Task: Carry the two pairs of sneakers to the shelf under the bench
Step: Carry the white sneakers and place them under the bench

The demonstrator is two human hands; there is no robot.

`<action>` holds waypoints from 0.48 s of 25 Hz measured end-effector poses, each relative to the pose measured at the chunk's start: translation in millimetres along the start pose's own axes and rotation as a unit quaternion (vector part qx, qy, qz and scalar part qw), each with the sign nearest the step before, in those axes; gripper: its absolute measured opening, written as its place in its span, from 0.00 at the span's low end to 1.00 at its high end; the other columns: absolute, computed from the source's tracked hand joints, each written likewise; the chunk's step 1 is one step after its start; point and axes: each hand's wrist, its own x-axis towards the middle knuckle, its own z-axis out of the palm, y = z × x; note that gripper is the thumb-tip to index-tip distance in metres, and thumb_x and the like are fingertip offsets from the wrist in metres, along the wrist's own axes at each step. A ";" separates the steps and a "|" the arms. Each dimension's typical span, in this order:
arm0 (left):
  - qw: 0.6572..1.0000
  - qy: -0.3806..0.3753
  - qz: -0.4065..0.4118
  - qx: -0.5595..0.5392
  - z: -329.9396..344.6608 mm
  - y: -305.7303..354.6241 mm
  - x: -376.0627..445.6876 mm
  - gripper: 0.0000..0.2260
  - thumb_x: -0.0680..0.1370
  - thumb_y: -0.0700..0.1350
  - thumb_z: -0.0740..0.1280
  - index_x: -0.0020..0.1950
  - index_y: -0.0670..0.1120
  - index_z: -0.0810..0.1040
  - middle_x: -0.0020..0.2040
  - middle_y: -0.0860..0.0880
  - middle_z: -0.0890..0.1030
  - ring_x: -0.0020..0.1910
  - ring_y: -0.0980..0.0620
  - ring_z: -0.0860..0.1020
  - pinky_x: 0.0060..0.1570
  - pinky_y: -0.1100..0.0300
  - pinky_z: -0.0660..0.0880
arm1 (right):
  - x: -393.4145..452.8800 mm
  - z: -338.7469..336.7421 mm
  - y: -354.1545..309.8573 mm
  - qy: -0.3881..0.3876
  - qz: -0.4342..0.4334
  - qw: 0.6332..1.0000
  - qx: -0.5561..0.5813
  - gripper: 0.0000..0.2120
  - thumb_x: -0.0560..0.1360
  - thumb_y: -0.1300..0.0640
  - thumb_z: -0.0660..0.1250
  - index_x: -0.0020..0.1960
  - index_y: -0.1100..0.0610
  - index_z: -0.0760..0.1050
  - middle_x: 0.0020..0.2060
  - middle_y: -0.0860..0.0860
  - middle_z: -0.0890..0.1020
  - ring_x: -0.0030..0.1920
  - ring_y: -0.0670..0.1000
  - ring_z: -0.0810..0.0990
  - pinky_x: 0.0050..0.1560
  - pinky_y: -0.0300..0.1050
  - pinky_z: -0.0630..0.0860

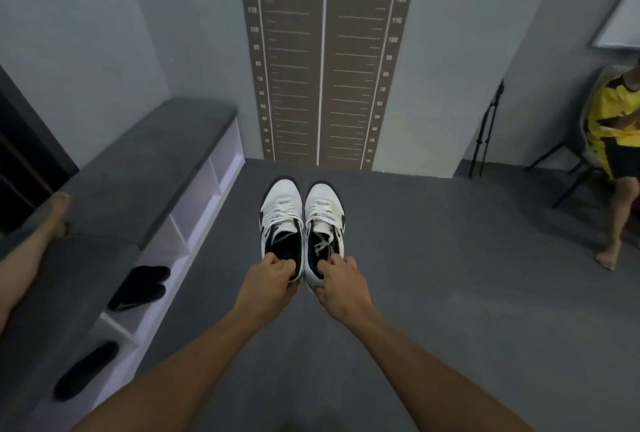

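Hands [268, 284] [341, 287] gripping sneakers [301, 223] (logos seemingly unreadable)

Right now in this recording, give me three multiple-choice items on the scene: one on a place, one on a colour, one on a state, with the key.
1. Where is the bench relative to the person holding the sneakers?
A. To their left
B. To their right
C. Out of view behind them

2. What colours are the held sneakers?
A. Red and grey
B. White and black
C. All yellow

3. How are the sneakers held?
A. Both in one hand
B. One in each hand, gripped at the heel
C. Dangling by the laces

Key:
1 A: the bench and its white shelf run along the left wall.
2 B: the left sneaker and right sneaker have white uppers with black trim.
3 B: the left hand pinches one heel, the right hand the other.
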 end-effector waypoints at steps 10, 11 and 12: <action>0.998 -0.015 -0.068 0.003 62.5 -171.3 233.6 0.13 0.71 0.46 0.72 0.39 0.49 0.67 0.35 0.51 0.76 0.39 0.48 0.71 0.29 0.50 0.72 | 314.3 11.9 26.1 -0.032 -0.041 0.999 0.004 0.11 0.76 0.52 0.66 0.57 0.55 0.72 0.57 0.53 0.73 0.60 0.58 0.67 0.46 0.52 0.75; 0.998 -0.020 -0.064 0.007 63.7 -184.7 253.8 0.12 0.71 0.46 0.72 0.39 0.49 0.68 0.35 0.51 0.77 0.40 0.48 0.72 0.29 0.51 0.72 | 339.8 10.4 27.1 -0.034 -0.039 0.999 0.008 0.11 0.76 0.53 0.66 0.56 0.55 0.72 0.57 0.53 0.73 0.60 0.58 0.67 0.47 0.53 0.75; 0.997 -0.025 -0.067 0.008 64.1 -198.3 276.2 0.12 0.71 0.46 0.72 0.39 0.49 0.68 0.36 0.51 0.77 0.40 0.48 0.72 0.30 0.51 0.72 | 367.4 8.4 28.5 -0.036 -0.037 0.999 0.012 0.11 0.76 0.53 0.66 0.56 0.55 0.72 0.57 0.53 0.73 0.60 0.58 0.67 0.47 0.53 0.75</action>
